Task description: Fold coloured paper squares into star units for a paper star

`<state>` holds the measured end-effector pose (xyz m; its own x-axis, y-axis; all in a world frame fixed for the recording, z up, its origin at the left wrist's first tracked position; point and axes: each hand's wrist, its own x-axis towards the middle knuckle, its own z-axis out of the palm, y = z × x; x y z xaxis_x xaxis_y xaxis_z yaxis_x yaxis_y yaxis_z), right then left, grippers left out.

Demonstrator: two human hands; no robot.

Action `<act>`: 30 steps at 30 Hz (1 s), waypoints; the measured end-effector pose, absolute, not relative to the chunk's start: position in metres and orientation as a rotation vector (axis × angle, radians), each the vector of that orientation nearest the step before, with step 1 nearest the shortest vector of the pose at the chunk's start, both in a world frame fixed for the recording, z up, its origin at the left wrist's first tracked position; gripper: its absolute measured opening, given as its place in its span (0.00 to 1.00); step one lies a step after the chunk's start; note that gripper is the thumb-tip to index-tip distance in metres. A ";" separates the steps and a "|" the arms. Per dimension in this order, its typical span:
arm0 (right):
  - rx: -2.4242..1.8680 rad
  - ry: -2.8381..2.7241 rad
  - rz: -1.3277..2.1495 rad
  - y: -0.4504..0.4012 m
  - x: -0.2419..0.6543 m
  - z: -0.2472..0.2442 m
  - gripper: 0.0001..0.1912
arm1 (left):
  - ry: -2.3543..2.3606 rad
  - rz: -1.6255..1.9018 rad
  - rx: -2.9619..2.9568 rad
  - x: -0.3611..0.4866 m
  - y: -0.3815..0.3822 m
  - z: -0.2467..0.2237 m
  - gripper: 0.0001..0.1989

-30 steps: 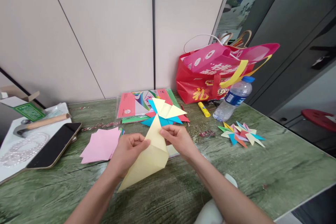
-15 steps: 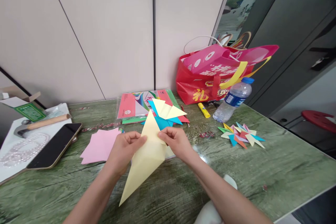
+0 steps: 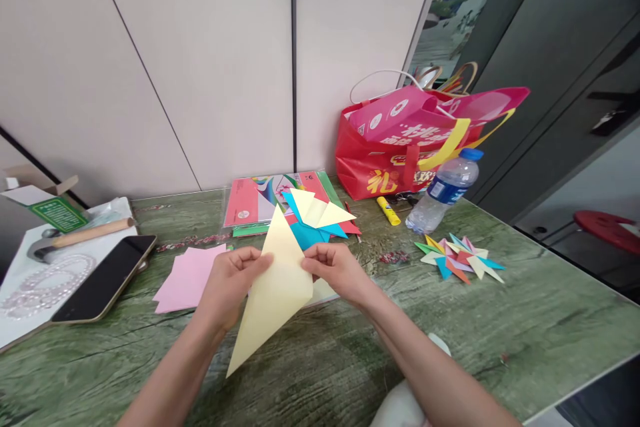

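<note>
A pale yellow sheet of folded origami paper [image 3: 275,300], shaped like a long kite, is held up over the table between both hands. My left hand [image 3: 233,283] pinches its left edge, thumb on top. On the opposite edge my right hand [image 3: 336,270] grips it between thumb and fingers. Just behind are folded blue paper pieces [image 3: 309,235] and another folded yellow paper [image 3: 323,209]. A stack of pink paper squares [image 3: 187,278] lies beside my left hand. Farther right rests a multicoloured cluster of folded paper pieces [image 3: 460,257].
On the green table [image 3: 545,320] stand a water bottle [image 3: 445,190] and a red gift bag [image 3: 385,147], with a yellow glue stick [image 3: 389,211] nearby. A packet of coloured paper [image 3: 255,197] lies at the back. To the left are a phone [image 3: 105,280], a hammer [image 3: 85,235] and beads [image 3: 45,287].
The yellow paper has tilted a little: its top point shifted left and its lower tip rose slightly. My left hand moved slightly left. Both hands keep their grip.
</note>
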<state>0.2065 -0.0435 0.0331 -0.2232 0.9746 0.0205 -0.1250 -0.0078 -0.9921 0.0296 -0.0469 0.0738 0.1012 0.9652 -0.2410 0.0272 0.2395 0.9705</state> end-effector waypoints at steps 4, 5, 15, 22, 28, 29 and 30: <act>-0.999 -1.258 1.405 -0.044 0.205 0.032 0.13 | 1.243 0.970 1.091 0.031 -0.047 0.074 0.13; -0.996 -1.251 1.411 -0.044 0.205 0.031 0.13 | 1.241 0.972 1.096 0.032 -0.047 0.074 0.13; -1.099 -1.058 1.329 -0.046 0.201 0.030 0.13 | 1.068 0.736 1.181 0.042 -0.055 0.081 0.08; -1.148 -1.201 1.364 -0.053 0.195 0.037 0.08 | 1.146 0.856 1.052 0.043 -0.054 0.076 0.12; -1.140 -1.273 1.359 -0.055 0.191 0.035 0.09 | 1.246 0.967 0.937 0.053 -0.057 0.067 0.12; -1.141 -1.279 1.355 -0.055 0.191 0.035 0.09 | 1.248 0.965 0.928 0.053 -0.056 0.067 0.12; -1.143 -1.287 1.346 -0.055 0.192 0.035 0.09 | 1.247 0.958 0.921 0.053 -0.056 0.068 0.12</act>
<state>0.1916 -0.0550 0.0353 -0.1451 0.9891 -0.0268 -0.0174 -0.0296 -0.9994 0.0527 -0.0560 0.0679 0.0698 0.9411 -0.3307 -0.0771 0.3356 0.9388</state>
